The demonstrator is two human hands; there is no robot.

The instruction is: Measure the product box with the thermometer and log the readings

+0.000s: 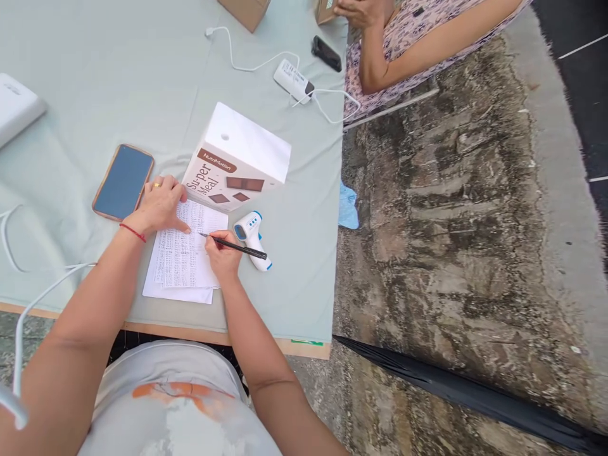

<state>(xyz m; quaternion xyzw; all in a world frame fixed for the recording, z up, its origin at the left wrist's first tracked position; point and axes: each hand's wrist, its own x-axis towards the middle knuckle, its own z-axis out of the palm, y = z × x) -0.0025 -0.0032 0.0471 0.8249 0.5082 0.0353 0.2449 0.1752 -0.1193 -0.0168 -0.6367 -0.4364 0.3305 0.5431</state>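
My right hand (pixel 223 254) grips a black pen (pixel 242 247), its tip on or just over the paper. Under both hands lies a small stack of white sheets (pixel 183 259) covered in rows of handwriting. Fingers spread, my left hand (pixel 163 206) rests flat on the upper left of the sheets. A phone (pixel 123 182) with an orange-edged case is just left of that hand. Behind the sheets stands a white and brown "NutriMotion Super Meal" box (pixel 237 155). Right beside my right hand lies a white and blue infrared thermometer (pixel 253 239).
The table (pixel 299 278) has a pale green cloth. Farther back are a white device with a cable (pixel 293 80), a black object (pixel 326 53) and a cardboard box (pixel 247 9). Another person's arm (pixel 427 44) is at the upper right. A white device (pixel 19 107) sits left.
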